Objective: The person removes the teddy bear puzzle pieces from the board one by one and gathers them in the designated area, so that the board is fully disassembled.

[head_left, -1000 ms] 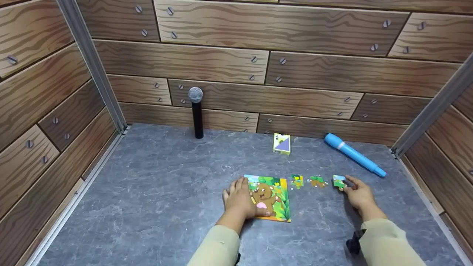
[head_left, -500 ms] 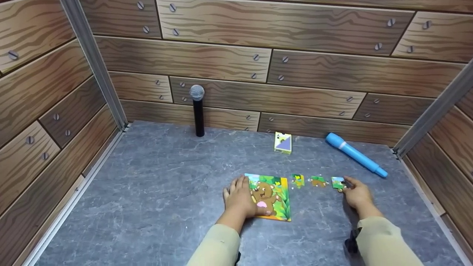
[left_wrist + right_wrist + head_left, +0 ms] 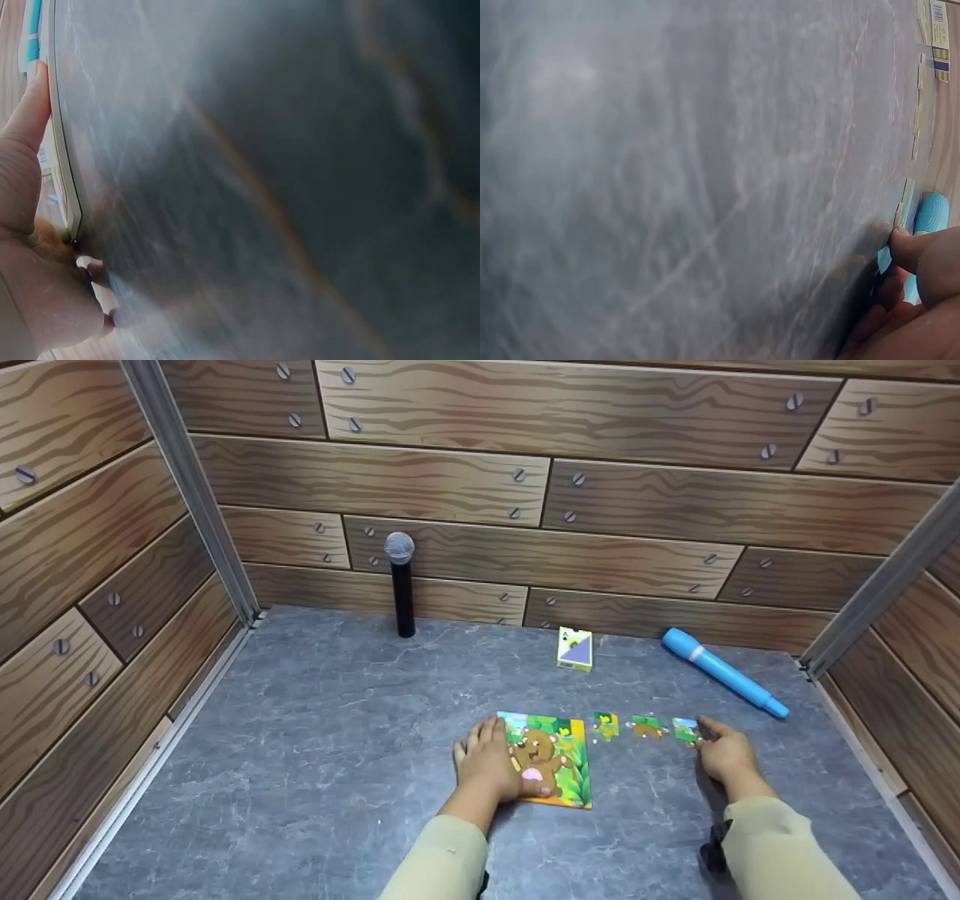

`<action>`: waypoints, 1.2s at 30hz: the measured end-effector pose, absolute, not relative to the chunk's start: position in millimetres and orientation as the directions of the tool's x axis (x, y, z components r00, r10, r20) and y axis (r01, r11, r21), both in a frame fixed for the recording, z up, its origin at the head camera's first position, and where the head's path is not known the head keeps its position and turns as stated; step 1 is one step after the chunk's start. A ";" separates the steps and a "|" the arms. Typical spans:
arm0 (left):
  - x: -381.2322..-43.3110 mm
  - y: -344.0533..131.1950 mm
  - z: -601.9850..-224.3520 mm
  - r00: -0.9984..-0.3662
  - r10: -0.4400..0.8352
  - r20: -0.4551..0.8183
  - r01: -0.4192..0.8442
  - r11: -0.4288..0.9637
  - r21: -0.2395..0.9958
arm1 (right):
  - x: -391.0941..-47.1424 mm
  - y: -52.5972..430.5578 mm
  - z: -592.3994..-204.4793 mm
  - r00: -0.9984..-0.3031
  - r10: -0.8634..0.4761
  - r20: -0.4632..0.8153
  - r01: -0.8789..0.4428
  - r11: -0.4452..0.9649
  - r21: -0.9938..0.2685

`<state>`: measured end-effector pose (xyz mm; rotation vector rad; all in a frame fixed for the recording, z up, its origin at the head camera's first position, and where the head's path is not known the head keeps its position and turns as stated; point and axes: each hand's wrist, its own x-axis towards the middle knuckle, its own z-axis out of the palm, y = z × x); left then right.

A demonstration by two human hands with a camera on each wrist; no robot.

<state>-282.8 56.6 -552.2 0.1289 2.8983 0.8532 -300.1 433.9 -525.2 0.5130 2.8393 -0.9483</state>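
A square bear jigsaw puzzle (image 3: 551,765) lies flat on the grey table. My left hand (image 3: 486,765) rests over its left edge, fingers spread and fairly straight, thumb reaching across the lower part; the hand covers that side of the picture. To the right, my right hand (image 3: 726,751) pinches the right edge of a loose puzzle piece (image 3: 684,730) between thumb and index finger. In the right wrist view the thumb (image 3: 909,246) meets the edge of that piece. Two more loose pieces, a green-yellow one (image 3: 605,725) and a brown-green one (image 3: 646,727), lie in a row between.
Behind the pieces stands a yellow card box (image 3: 575,649). A blue marker-shaped stick (image 3: 724,673) lies at the back right. A black microphone (image 3: 403,585) stands upright at the back left. Wood-patterned walls (image 3: 450,480) enclose the table on three sides.
My right hand has shifted slightly left, and the pinched puzzle piece has come a little nearer the other loose pieces. The left hand stays in place on the puzzle.
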 end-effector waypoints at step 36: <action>-279.3 54.5 -545.8 -0.983 0.137 -0.120 0.053 0.845 0.533 | -284.7 331.7 -512.9 -0.992 0.086 0.090 -0.017 0.622 -0.783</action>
